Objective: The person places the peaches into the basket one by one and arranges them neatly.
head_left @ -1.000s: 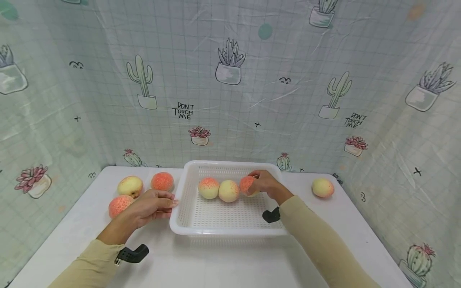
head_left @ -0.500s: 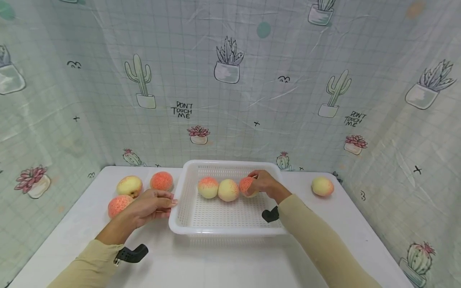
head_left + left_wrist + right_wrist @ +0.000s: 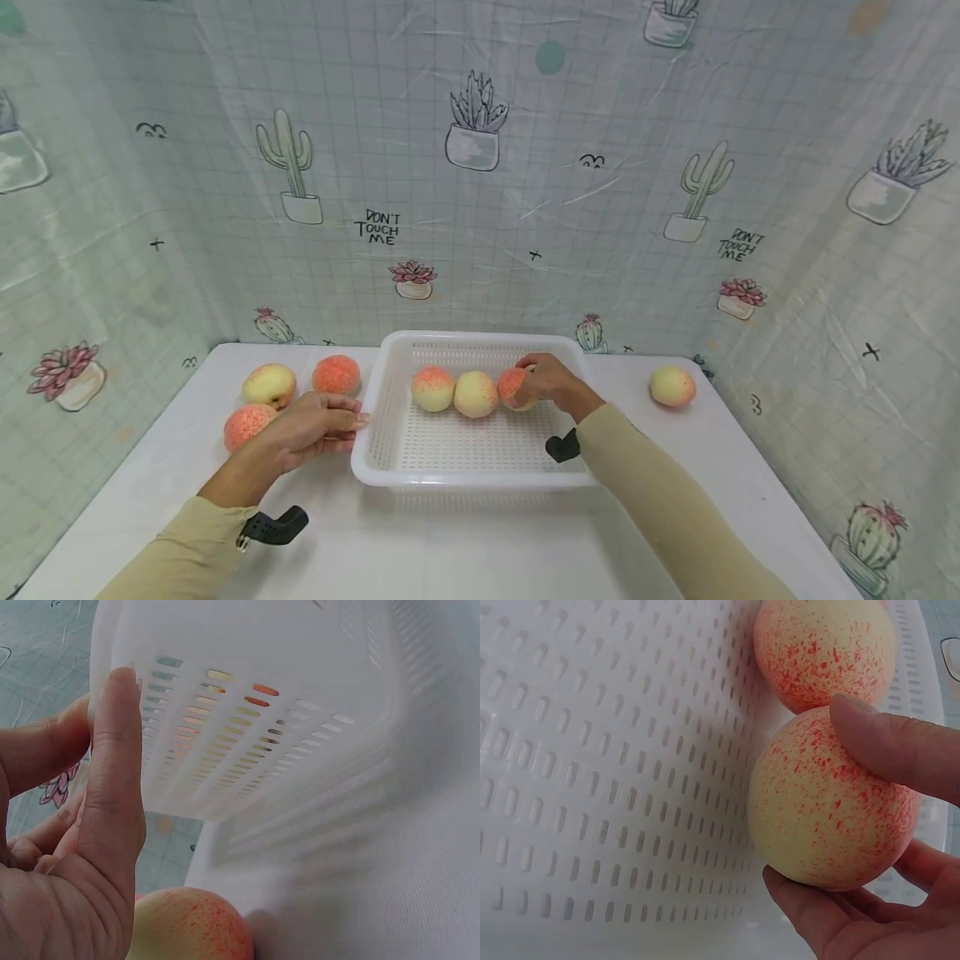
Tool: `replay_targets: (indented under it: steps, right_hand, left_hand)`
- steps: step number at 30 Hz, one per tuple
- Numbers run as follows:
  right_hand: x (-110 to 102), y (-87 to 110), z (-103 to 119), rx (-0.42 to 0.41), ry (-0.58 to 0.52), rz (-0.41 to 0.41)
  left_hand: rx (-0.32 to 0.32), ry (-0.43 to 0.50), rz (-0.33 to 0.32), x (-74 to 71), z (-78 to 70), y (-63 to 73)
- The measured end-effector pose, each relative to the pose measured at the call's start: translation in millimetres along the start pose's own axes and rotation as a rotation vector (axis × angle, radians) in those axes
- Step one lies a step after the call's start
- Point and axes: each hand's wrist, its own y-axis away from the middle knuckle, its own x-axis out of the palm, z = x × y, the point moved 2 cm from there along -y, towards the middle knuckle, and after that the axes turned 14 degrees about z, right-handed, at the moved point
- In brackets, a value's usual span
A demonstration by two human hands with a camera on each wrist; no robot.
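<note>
A white perforated plastic basket [image 3: 472,479] stands on the table with two peaches, a red-topped peach [image 3: 432,389] and a paler peach [image 3: 476,394], side by side inside. My right hand [image 3: 553,383] holds a third peach [image 3: 829,802] in the basket, thumb on one side and fingers on the other. In the right wrist view it sits against a neighbouring peach [image 3: 825,652]. With fingertips and thumb, my left hand [image 3: 318,429] pinches the basket's left rim. Part of the held peach is hidden behind the right fingers in the head view.
Left of the basket lie a yellow fruit [image 3: 270,385], a red peach [image 3: 336,375] and another red peach [image 3: 246,425] partly behind the left wrist. A yellow-pink peach [image 3: 672,387] lies on the right of the white table [image 3: 480,550]. A cactus-print curtain [image 3: 337,167] encloses the back and sides.
</note>
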Motion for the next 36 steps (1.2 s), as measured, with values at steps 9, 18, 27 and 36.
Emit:
replay_targets:
  steps: [9,18,27,36]
  right_hand:
    - [-0.7,2.1,-1.0,0.002,0.012,0.008]
    - [-3.6,7.3,-0.9,-0.011,0.003,0.018]
    - [-3.6,9.9,1.5,0.001,0.000,0.001]
    - [-21.3,23.2,8.2,-0.050,-0.093,-0.006]
  left_hand:
    - [0.006,0.001,0.006,2.6,-1.5,-0.3]
    - [0.001,-0.012,0.012,3.8,-4.2,-0.7]
    - [0.001,-0.010,0.014,3.2,-2.3,-1.0]
    - [0.011,0.001,0.023,2.3,-1.8,1.3]
